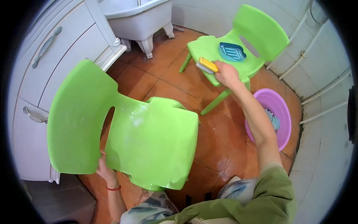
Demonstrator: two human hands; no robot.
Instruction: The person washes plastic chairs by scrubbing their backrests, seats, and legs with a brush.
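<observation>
My left hand (106, 171) grips the lower edge of a green chair (153, 138) near the joint of backrest and seat, its fingertips partly hidden behind the plastic. White suds and wet spots lie on that seat. In my right hand (226, 73) is a brush (208, 65) with a yellow back and pale bristles, held over the front of a second green chair (261, 28). A teal soap dish (232, 52) rests on the second chair's seat, just beyond the brush.
A pink basin (286, 115) with a bluish cloth (273, 120) inside stands on the right. White cabinets (67, 41) line the left, beside a footed white basin (140, 24). Pipes (317, 80) run along the right wall. The tiled floor (212, 145) looks wet.
</observation>
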